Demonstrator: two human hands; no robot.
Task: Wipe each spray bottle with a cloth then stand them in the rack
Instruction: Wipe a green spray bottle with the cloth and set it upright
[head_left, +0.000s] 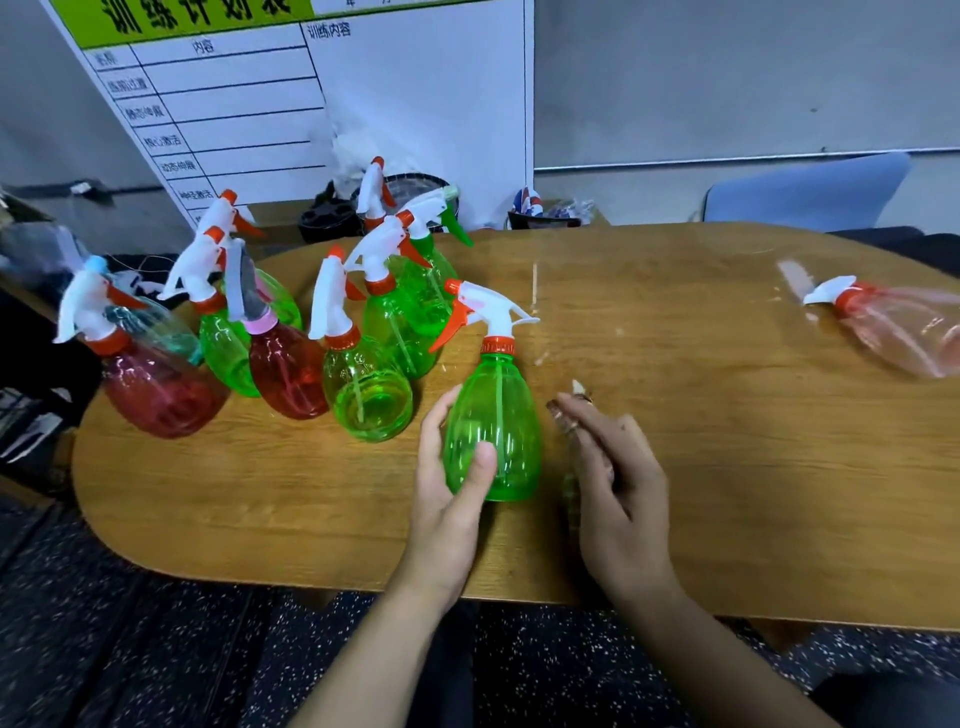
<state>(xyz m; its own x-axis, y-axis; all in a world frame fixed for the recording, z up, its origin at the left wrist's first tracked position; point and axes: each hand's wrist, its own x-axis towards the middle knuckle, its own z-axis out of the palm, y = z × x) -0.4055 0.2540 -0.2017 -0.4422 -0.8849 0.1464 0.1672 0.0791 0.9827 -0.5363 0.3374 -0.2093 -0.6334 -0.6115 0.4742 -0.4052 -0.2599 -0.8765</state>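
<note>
surface: wooden table with rounded ends, light oak grain, some glare streaks near the middle.
floor: dark speckled floor below the near edge.
room: white chart board with green header and ruled rows leans behind the table; grey wall to its right; blue chair back at far right; dark clutter off the left edge.
bottle group: cluster of upright spray bottles on the left half of the table, red and green bodies, white trigger heads with orange collars, standing close together, several touching.
left hand: left hand grips the held green bottle, thumb across its front lower body, fingers curled round its left side.
held green bottle: held green bottle stands upright on the table, centre front, just right of the group; long axis vertical; nozzle points left toward the cluster, trigger hangs under it.
right hand: right hand just right of that bottle, apart from it, fingers stretched forward and close together; something small shows at the fingertips, blurred, cannot tell what or whether it is held.
pink bottle: pink bottle lies on its side at far right, well apart from everything else; long axis runs left-right, head points left.
</note>
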